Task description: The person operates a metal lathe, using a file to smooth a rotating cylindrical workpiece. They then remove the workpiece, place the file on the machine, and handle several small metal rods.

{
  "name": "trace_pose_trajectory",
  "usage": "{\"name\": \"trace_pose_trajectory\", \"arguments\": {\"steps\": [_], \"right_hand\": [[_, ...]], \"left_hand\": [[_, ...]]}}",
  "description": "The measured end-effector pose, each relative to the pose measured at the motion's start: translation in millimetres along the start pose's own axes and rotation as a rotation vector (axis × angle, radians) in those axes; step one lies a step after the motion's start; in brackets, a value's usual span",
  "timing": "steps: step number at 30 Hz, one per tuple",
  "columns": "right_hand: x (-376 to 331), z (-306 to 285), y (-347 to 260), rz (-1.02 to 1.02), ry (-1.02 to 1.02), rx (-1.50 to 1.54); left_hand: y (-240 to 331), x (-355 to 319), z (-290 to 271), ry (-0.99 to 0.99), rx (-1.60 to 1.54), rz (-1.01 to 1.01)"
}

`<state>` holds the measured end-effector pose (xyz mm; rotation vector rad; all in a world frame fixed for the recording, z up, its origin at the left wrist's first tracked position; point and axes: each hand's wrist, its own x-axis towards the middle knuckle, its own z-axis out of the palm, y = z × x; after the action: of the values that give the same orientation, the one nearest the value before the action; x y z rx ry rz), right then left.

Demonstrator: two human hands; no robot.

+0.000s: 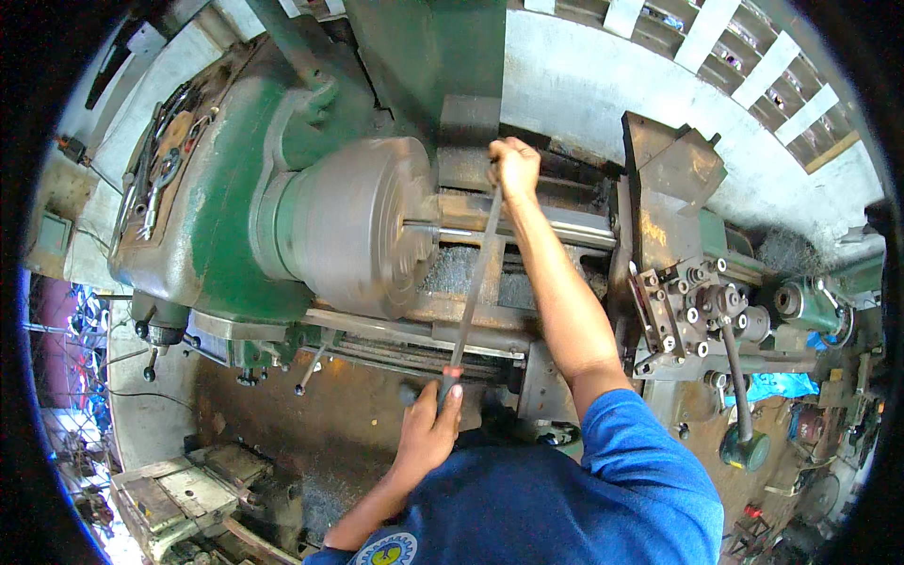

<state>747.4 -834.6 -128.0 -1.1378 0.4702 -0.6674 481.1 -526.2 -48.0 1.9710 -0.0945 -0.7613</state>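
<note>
A long flat file (477, 292) slants across the lathe bed, over a thin bright rod (456, 232) that sticks out of the lathe chuck (377, 226). The chuck's jaws are smeared, as if turning. My left hand (430, 426) is closed round the file's red and dark handle (452, 375) at the near end. At the far end, my right hand (515, 169) grips the tip of the file, with my forearm reaching over the bed. Whether the file touches the rod cannot be made out for certain.
Left of the chuck stands the green headstock (221, 188), with wrenches (165, 179) on top. To the right are the tool post (692, 301) and a long lever (736, 377). Metal chips (455, 270) lie in the bed. A worn machine part (188, 494) stands at lower left.
</note>
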Motion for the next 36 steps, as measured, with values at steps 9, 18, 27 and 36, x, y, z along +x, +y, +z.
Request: {"name": "trace_pose_trajectory", "arguments": {"steps": [9, 18, 27, 36], "right_hand": [[6, 39, -24, 0.216, -0.119, 0.033], [-16, 35, -10, 0.247, -0.192, 0.125], [-32, 28, -4, 0.364, -0.133, 0.236], [-3, 42, 19, 0.127, -0.131, -0.126]], "left_hand": [[13, 11, 16, 0.088, 0.118, 0.065], [42, -17, 6, -0.085, 0.114, 0.026], [38, -26, -5, 0.045, 0.129, 0.228], [46, -2, -14, 0.037, 0.193, 0.056]]}}
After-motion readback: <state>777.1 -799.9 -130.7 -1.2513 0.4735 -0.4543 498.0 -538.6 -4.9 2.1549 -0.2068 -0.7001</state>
